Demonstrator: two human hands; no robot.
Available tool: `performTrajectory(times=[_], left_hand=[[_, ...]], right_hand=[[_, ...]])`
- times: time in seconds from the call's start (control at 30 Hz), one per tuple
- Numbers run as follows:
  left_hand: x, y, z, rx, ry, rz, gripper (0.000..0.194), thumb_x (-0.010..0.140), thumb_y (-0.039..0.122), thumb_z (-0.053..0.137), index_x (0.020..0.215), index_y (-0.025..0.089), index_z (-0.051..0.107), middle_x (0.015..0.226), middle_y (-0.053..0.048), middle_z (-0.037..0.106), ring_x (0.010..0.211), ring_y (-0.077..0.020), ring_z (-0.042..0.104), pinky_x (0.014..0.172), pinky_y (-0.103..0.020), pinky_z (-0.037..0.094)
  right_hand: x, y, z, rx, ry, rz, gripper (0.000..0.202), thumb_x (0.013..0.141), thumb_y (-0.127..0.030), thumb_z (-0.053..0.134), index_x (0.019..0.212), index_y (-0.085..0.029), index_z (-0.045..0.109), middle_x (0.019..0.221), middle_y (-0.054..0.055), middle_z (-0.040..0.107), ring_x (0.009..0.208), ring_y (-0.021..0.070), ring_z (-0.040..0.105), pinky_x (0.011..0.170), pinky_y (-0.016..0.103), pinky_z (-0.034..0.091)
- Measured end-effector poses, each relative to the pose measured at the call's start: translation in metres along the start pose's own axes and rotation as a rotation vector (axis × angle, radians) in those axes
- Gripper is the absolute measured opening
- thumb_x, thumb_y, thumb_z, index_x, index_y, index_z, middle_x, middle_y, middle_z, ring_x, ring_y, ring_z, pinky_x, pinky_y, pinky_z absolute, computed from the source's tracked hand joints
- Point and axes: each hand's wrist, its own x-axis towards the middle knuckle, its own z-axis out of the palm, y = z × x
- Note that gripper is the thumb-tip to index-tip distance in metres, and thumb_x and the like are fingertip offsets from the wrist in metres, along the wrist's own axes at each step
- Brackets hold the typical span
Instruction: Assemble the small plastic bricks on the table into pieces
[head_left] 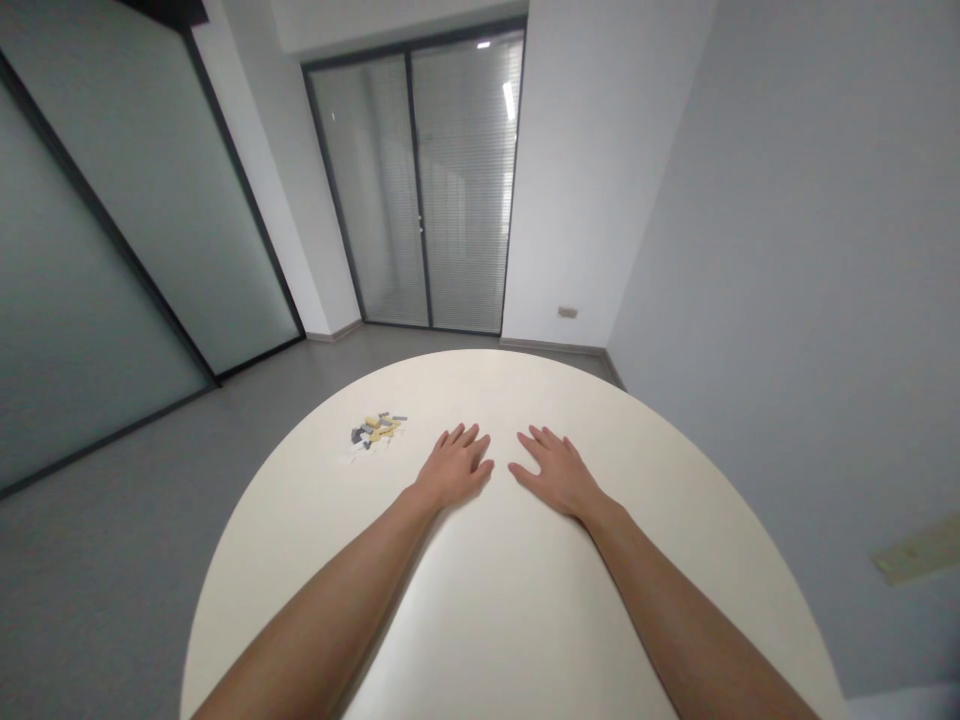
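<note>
My left hand (454, 469) rests palm down on the white table (480, 620), fingers spread and holding nothing. Across a small gap, my right hand (556, 472) lies flat in the same way, its fingers apart and nothing in its grasp. The two thumbs point towards each other without touching. Left of my left hand, and apart from it, is a small pile of building bricks (377, 429) in yellow, grey, dark grey and white. Single pieces in the pile are too small to make out well.
The table has a rounded far edge. Beyond it stands a glass door (465, 190) with blinds, and frosted glass panels (150, 160) are on the left. A plain wall (810, 250) runs close along the right side. A wall socket (568, 312) sits low at the back.
</note>
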Motion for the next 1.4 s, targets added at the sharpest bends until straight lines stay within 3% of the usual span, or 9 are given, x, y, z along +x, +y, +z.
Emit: performTrajectory(times=[0.3, 0.53, 0.73, 0.93, 1.4], left_hand=[[0.0, 0.0, -0.001, -0.026, 0.046, -0.031, 0.054, 0.096, 0.05, 0.039, 0.144, 0.026, 0.047, 0.159, -0.007, 0.035, 0.149, -0.0282, 0.026, 0.121, -0.049, 0.023], [0.006, -0.005, -0.01, 0.028, 0.275, -0.246, 0.05, 0.095, 0.04, 0.042, 0.137, 0.018, 0.055, 0.153, -0.011, 0.043, 0.142, -0.0294, 0.036, 0.119, -0.046, 0.025], [0.007, -0.04, -0.035, 0.058, 0.368, -0.59, 0.051, 0.089, 0.042, 0.05, 0.134, 0.02, 0.056, 0.151, -0.015, 0.044, 0.136, -0.0366, 0.041, 0.112, -0.053, 0.031], [-0.003, -0.082, -0.04, 0.121, 0.558, -0.761, 0.048, 0.088, 0.039, 0.05, 0.129, 0.017, 0.061, 0.137, -0.016, 0.056, 0.127, -0.0345, 0.048, 0.11, -0.05, 0.032], [-0.014, -0.108, -0.033, 0.163, 0.463, -0.85, 0.04, 0.092, 0.028, 0.043, 0.125, 0.015, 0.061, 0.122, -0.016, 0.066, 0.117, -0.034, 0.054, 0.103, -0.049, 0.033]], right_hand=[[-0.001, -0.001, -0.002, -0.008, -0.005, 0.005, 0.071, 0.092, -0.062, 0.043, 0.15, -0.021, 0.04, 0.16, 0.011, 0.031, 0.149, 0.0308, 0.022, 0.12, 0.052, 0.014], [0.0, -0.002, -0.004, -0.009, -0.016, 0.01, 0.07, 0.093, -0.061, 0.043, 0.15, -0.02, 0.041, 0.16, 0.01, 0.03, 0.149, 0.0307, 0.021, 0.12, 0.052, 0.014], [-0.001, -0.003, -0.006, -0.008, -0.025, 0.005, 0.07, 0.093, -0.06, 0.044, 0.15, -0.02, 0.041, 0.16, 0.011, 0.031, 0.149, 0.0306, 0.022, 0.12, 0.051, 0.014], [-0.001, -0.003, -0.005, 0.004, -0.025, 0.009, 0.07, 0.093, -0.061, 0.043, 0.15, -0.021, 0.041, 0.16, 0.01, 0.03, 0.15, 0.0304, 0.021, 0.121, 0.051, 0.013], [-0.002, -0.004, -0.007, 0.011, -0.024, 0.004, 0.071, 0.093, -0.061, 0.043, 0.15, -0.02, 0.04, 0.161, 0.011, 0.03, 0.15, 0.0307, 0.021, 0.121, 0.051, 0.013]])
